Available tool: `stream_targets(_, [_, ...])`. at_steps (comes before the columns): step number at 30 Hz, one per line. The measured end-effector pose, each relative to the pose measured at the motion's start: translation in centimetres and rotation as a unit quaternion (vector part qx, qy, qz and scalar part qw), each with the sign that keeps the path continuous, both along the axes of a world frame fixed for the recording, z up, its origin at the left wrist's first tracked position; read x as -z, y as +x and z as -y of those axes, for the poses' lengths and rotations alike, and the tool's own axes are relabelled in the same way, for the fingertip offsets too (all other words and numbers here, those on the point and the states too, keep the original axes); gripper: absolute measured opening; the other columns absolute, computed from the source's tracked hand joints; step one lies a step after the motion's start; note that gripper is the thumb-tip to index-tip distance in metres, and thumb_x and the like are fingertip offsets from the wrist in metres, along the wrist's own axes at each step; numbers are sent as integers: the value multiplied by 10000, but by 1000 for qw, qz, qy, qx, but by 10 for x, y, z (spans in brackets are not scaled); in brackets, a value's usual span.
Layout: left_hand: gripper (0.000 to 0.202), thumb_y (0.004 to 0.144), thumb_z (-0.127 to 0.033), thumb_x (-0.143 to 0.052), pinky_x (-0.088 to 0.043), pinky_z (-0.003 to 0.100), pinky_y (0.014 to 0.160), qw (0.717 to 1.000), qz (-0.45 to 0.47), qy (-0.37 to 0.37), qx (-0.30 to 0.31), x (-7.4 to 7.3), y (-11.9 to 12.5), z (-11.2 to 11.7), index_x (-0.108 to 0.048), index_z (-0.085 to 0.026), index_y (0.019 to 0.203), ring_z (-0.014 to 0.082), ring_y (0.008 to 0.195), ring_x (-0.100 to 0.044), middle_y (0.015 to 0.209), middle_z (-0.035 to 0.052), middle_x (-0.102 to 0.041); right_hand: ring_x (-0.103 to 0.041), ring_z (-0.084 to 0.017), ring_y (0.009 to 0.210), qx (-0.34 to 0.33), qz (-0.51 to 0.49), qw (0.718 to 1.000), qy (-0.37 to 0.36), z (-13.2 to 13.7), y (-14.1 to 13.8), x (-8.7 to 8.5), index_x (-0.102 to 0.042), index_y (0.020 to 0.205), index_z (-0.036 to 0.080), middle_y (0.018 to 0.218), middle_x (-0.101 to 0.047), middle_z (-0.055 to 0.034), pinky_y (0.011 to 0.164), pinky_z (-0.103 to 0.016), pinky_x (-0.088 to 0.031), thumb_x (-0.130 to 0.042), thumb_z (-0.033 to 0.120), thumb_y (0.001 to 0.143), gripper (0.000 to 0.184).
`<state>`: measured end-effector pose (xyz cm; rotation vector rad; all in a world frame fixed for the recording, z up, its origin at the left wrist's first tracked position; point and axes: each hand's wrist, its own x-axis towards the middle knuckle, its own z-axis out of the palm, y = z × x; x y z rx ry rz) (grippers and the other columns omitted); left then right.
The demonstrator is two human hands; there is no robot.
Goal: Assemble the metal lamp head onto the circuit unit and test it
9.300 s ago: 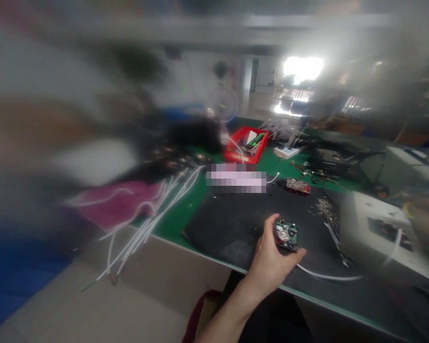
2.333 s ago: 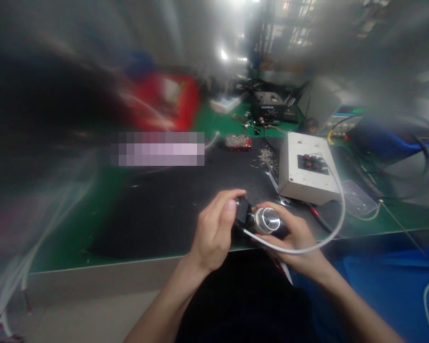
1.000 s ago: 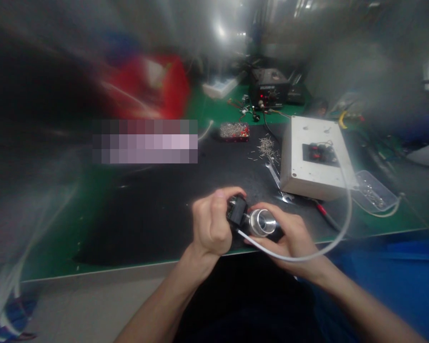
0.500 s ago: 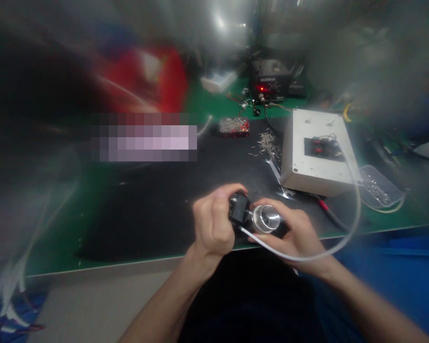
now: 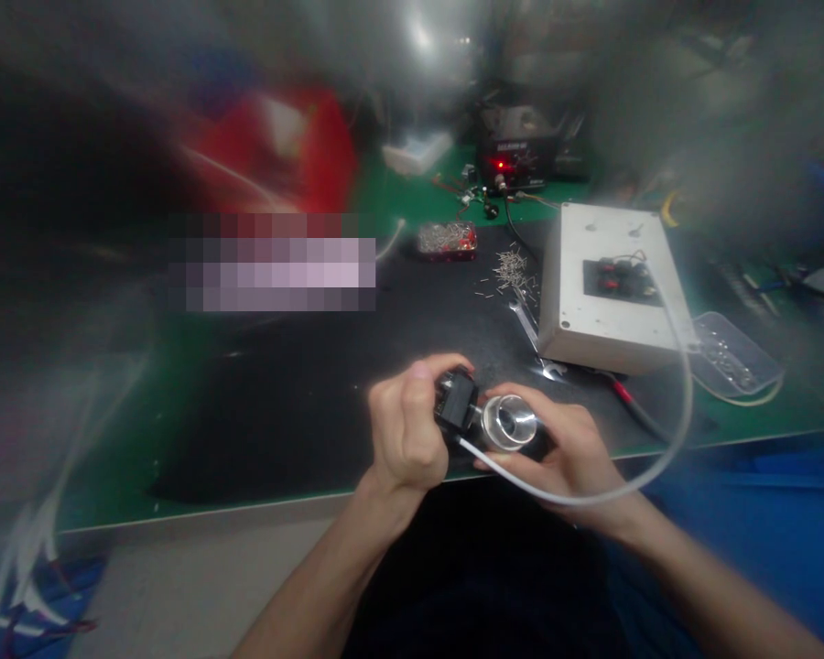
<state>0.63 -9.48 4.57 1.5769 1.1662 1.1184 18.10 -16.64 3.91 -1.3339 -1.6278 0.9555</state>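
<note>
At the near edge of the table [image 5: 130,458], a small black block [image 5: 457,405] is clamped in the grip of the left hand [image 5: 408,430]. The silver cup [image 5: 509,423] touching it at 3 o'clock is enclosed by the right hand [image 5: 567,448]. Both pieces are best kept aligned, with the white cable [image 5: 522,480] left slack.

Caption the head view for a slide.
Left hand grips a small black module, right hand cups a shiny metal cylinder.

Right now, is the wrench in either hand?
No, the wrench lies on the black mat beside the white box, while the left hand and right hand hold the black-and-silver part.
</note>
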Motion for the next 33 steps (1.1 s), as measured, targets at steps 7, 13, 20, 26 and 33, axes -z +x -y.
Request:
stream_targets(7, [597,1056,-474,-278,-542,341,730,999,28,-21,1,4,0,0,-774,-157,962,254,836,-699,909,86,-749,-686,-149,864,-11,-19,1000,3,-5,3,-1,-637,1256,207,1041,-711,6,792,-223,-496,-835,364,896,439])
stream_targets(13, [599,1065,-485,-277,-555,337,711,999,29,-26,23,4,-1,-2,-774,-165,966,249,808,-706,902,83,-748,-678,-136,840,-12,-17,1000,18,-4,3,0,-631,1258,218,1024,-705,20,777,-219,-493,-821,351,909,419])
stream_targets(20, [619,1057,-522,-269,-557,348,723,997,61,-40,12,2,3,0,-764,-165,951,257,820,-698,886,93,-734,-684,-112,854,-5,-17,999,29,-2,4,-3,-622,1265,236,1028,-711,43,790,-183,-490,-834,348,902,435])
stream_targets(26, [640,1059,-542,-272,-543,339,683,997,63,-42,-17,-3,6,4,-775,-168,932,249,793,-702,861,83,-742,-691,-128,944,20,2,998,60,3,4,1,-623,1287,263,1136,-703,37,842,-181,-489,-829,304,905,437])
stream_targets(33, [652,1063,-577,-257,-553,338,729,989,121,-76,-45,5,14,2,-762,-181,947,250,841,-705,895,76,-742,-642,-178,1149,38,-31,999,23,-1,-1,9,-595,1325,282,1276,-655,6,960,-214,-483,-833,367,902,492])
